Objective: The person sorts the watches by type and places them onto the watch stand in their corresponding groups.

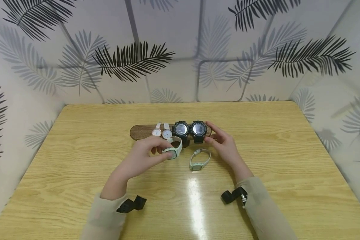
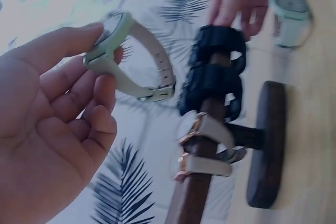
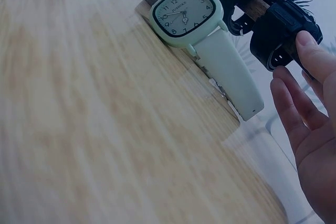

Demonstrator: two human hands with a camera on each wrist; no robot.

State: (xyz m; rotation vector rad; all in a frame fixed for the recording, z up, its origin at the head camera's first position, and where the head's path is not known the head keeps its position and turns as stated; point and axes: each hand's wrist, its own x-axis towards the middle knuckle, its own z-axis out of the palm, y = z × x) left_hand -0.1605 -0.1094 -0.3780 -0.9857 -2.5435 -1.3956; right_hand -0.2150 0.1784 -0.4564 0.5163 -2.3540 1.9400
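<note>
The left hand (image 1: 141,153) pinches a green watch (image 1: 172,153), with the thumb on its face and the other fingers bent; the strap is done up in a loop, and the watch is up in the air, apart from the wooden stand (image 1: 141,132); the right hand (image 1: 225,146) grasps the right end of the stand's bar between thumb and fingers, just beside a big black watch (image 1: 199,129).

The stand is near the far edge of the desk (image 1: 78,160), about halfway between the left and right edges; its bar runs nearly level with that far edge; its dark foot (image 2: 266,150) is under the middle.

Four watches sit around the bar; on the left is a small white watch (image 1: 156,132), then another small white watch (image 1: 167,134), both with a pinkish gold rim; next to them is a second black watch (image 1: 181,129), and then the one by the right hand.

The other green watch (image 1: 196,167) rests on the desk, nearer to us than the stand's right half; its strap makes a loop too, and its face is square with numbers.

Behind the far edge hangs a pale cloth (image 1: 180,83) with black and grey leaves.
</note>
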